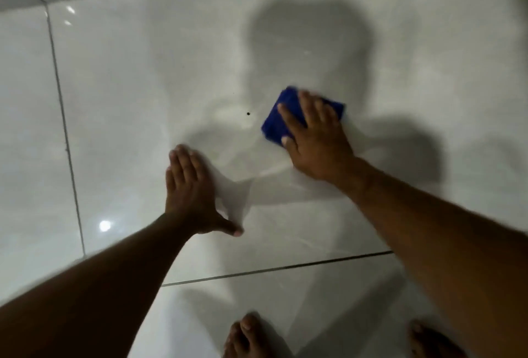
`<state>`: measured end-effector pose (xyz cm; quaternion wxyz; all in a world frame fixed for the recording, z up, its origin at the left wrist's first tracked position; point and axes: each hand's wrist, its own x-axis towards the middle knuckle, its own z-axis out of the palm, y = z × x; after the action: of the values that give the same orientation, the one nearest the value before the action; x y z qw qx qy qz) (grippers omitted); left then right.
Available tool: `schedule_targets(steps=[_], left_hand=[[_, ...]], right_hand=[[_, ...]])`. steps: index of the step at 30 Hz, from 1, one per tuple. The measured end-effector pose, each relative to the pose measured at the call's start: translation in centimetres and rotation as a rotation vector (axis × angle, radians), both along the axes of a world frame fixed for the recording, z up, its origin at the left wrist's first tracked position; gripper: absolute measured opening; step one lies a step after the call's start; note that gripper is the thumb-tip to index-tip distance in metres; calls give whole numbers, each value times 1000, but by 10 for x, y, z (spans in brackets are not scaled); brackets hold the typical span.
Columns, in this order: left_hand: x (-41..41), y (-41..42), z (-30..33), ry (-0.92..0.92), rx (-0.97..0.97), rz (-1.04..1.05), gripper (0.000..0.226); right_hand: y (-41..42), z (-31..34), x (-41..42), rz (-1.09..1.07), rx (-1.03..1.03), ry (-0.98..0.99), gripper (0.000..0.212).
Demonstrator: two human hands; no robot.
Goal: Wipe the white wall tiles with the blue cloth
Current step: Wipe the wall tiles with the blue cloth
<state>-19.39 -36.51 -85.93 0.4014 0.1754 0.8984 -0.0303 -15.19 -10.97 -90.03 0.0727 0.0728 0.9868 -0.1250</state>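
Two flat hands: right hand [315,140] presses blue cloth [278,120] on white tiles [143,86]; left hand [190,189], fingers straight, rests near.

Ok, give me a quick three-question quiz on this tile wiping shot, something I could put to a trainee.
1. Which hand presses the blue cloth against the white tile?
2. True or false: the left hand rests flat on the tile and holds nothing.
3. The small dark spot is: A) hidden under the cloth, B) on bare tile beside the cloth, C) under the left hand.

Key: 1. the right hand; 2. true; 3. B.
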Motion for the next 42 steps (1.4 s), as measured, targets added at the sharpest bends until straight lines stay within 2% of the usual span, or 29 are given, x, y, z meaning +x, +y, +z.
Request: schedule_targets(steps=[1,2,3,4,5,6,7,10,11,12,13,15,16,17,18,19,20,22,24,26,27,30,32,34,36,38,39,42], left_hand=[[0,0,-2,-11,8,0,186],[1,0,-3,-22,11,-1,185],[0,-2,-3,-23,11,-1,183],[0,-4,-4,-16,11,-1,182],[0,-4,-6,-10,11,4,181],[-1,-5,-7,-7,16,9,181],[-1,-4,-9,-9,23,12,182],[-1,-6,-12,-20,22,26,184],[-1,-6,-12,-16,23,27,183],[-1,-7,-12,-13,23,21,181],[0,-7,-10,-8,26,14,180],[1,-9,-8,19,31,2,179],[2,-9,-8,36,32,-12,179],[2,-8,-9,47,37,-17,180],[2,-9,-9,52,38,-7,181],[4,-10,-10,55,36,0,181],[4,-9,-9,58,38,-7,181],[4,-8,-7,59,35,-17,181],[4,-6,-5,61,29,-5,182],[4,-4,-5,70,24,-4,183],[4,-4,-7,71,28,-6,183],[4,-10,-12,96,29,-14,182],[4,-8,-11,87,29,-20,182],[4,-6,-6,89,21,-16,182],[5,-2,-1,88,24,-40,180],[4,3,0,109,57,-148,178],[3,6,-1,110,67,-210,178],[-1,13,-7,129,41,-266,181]], right_hand=[[-23,3,-13,-181,-28,-38,67],[-52,4,-17,-194,-59,-48,69],[-76,6,-15,-28,-77,-51,69],[-88,6,-9,245,-83,-47,67],[-79,3,-10,534,-83,-47,64],[-61,1,-23,703,-63,-32,61],[-45,-1,-40,701,-24,-6,59],[-63,0,-55,143,-72,-49,64],[-87,3,-39,95,-133,-67,67],[-109,8,-12,179,-156,-70,69],[-114,11,12,379,-154,-72,69],[-78,6,8,733,-152,-105,64],[-59,4,-15,744,-96,-68,62],[-46,2,-41,633,-47,-35,61],[-41,0,-62,434,-31,-27,63],[-48,1,-73,239,-32,-48,65],[-59,5,-70,133,-51,-51,66],[-79,10,-28,229,-106,-37,68],[-65,14,18,480,-143,-86,67],[-40,9,6,603,-115,-56,65],[-34,4,-17,561,-66,-38,64],[-45,-2,-88,210,-16,12,67],[-65,0,-66,105,-56,25,69],[-79,0,18,208,-94,21,71],[-61,11,96,547,-85,-56,72],[-14,1,94,818,-8,-5,69],[1,-5,71,791,61,42,66],[1,-8,-14,97,70,46,64]])
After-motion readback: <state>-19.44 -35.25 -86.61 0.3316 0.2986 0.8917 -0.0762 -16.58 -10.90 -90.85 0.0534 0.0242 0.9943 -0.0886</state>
